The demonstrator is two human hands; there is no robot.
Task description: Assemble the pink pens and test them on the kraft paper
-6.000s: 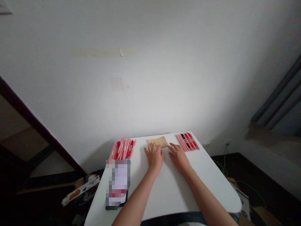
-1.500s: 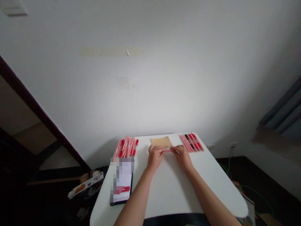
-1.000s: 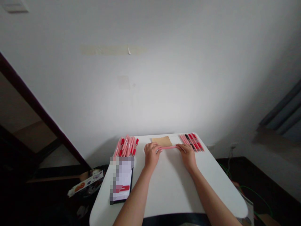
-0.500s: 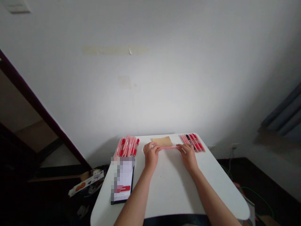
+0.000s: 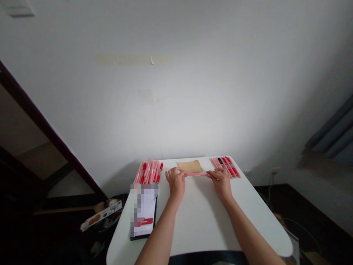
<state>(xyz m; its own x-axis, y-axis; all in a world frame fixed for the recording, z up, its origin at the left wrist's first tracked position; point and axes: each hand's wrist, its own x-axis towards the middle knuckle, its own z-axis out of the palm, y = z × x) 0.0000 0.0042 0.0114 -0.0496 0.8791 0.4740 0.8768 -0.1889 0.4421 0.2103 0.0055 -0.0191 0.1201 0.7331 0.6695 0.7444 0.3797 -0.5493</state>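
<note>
A pink pen (image 5: pixel 196 174) lies crosswise between my two hands, just above the white table (image 5: pixel 198 221). My left hand (image 5: pixel 174 182) pinches its left end and my right hand (image 5: pixel 222 181) pinches its right end. Directly behind the pen lies a small tan paper sheet (image 5: pixel 190 166). At the back left is a heap of pink and red pens (image 5: pixel 149 172). A neat row of pink, red and black pens (image 5: pixel 225 166) lies at the back right, close to my right hand.
A dark-edged flat device with a blurred screen (image 5: pixel 144 212) lies on the table's left side. A white wall stands right behind the table. A printed box (image 5: pixel 100 216) and clutter sit on the dark floor at left; green cable (image 5: pixel 292 221) runs at right.
Six seconds ago both hands lay flat on the table. They then took a pink pen between them and drew apart, and now hold it stretched out by its ends.
</note>
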